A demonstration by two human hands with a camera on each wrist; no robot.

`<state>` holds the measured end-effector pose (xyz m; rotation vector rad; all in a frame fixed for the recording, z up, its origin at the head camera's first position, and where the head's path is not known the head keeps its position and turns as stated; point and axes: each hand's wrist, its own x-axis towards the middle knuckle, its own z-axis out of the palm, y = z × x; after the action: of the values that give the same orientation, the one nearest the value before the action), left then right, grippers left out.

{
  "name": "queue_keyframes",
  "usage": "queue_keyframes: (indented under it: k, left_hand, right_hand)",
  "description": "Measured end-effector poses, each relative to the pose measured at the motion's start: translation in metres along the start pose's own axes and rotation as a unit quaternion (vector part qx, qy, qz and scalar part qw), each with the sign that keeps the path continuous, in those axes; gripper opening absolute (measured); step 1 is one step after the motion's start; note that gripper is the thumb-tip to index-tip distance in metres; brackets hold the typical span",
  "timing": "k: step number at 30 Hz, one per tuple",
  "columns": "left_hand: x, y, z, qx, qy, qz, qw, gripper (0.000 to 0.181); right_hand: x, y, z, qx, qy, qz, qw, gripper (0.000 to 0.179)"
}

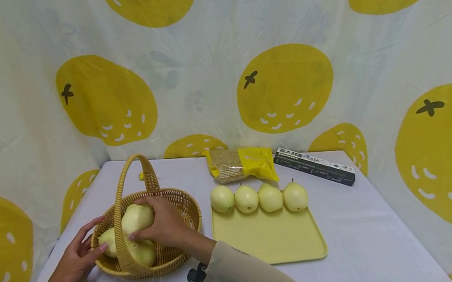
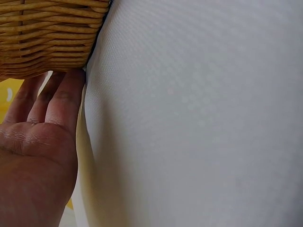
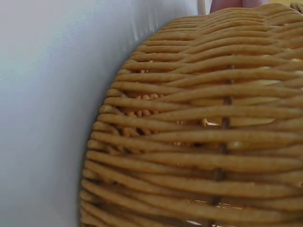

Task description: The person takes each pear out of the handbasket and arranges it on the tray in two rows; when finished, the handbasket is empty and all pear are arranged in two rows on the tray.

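A wicker basket (image 1: 192,208) with a tall arched handle stands at the left of the table. My right hand (image 1: 167,222) reaches inside and grips a pale green pear (image 1: 139,219) between thumb and fingers, next to the handle. Two more pears lie beneath it, one at the left side (image 1: 108,240) and one nearer the front (image 1: 143,254). My left hand (image 1: 72,265) holds the basket's left side, its thumb over the rim. In the left wrist view, that hand's fingers (image 2: 64,101) reach up under the woven wall. The right wrist view is mostly filled by basket weave (image 3: 189,127).
A yellow tray (image 1: 267,246) lies right of the basket, with several pears (image 1: 246,199) in a row along its back edge. Behind it are a yellow food bag (image 1: 240,164) and a long black-and-white box (image 1: 314,167). A fruit-print curtain (image 1: 197,87) hangs behind the table.
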<state>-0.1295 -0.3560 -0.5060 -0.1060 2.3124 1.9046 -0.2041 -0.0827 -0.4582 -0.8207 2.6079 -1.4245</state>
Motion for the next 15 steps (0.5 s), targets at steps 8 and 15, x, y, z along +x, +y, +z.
queue_keyframes:
  k: [8,15]
  left_hand:
    - [-0.001,-0.004,0.000,-0.047,-0.011,0.022,0.9986,0.078]
    - [-0.001,-0.002,0.001,-0.043,-0.012,0.018,0.9989,0.077]
  right_hand:
    - [-0.005,0.000,-0.009,0.014,0.013,0.003,0.9998,0.079]
    - [-0.014,-0.007,-0.023,0.050,0.031,0.012,0.9982,0.076]
